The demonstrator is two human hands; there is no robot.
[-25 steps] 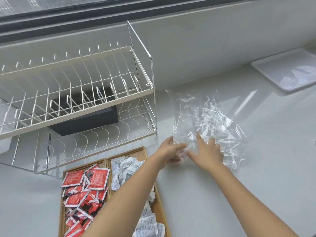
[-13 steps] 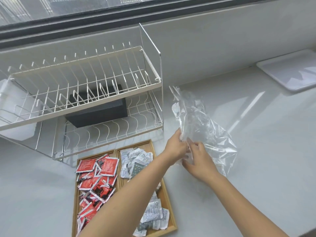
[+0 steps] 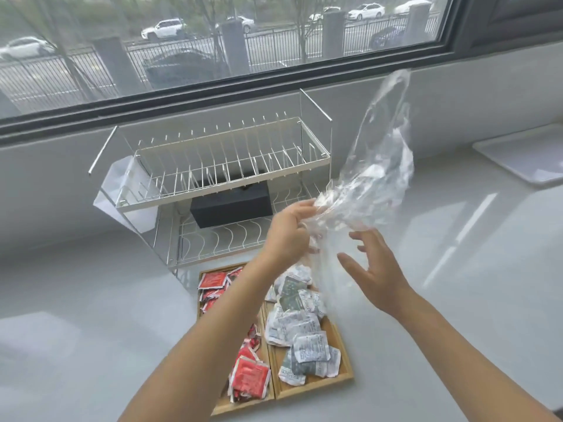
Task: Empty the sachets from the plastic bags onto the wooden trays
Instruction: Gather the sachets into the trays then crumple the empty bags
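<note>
Done: sachets (image 3: 300, 330) are emptied onto wooden trays (image 3: 342, 377) | empty plastic bag (image 3: 373, 178), above trays, is gripped by left hand (image 3: 288, 231) fingers | right hand (image 3: 376, 269) is held open

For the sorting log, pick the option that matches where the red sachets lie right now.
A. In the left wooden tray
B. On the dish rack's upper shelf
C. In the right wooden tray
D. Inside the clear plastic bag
A: the red sachets fill the left wooden tray, while the right wooden tray holds white sachets; the clear plastic bag in the left hand looks empty.
</note>
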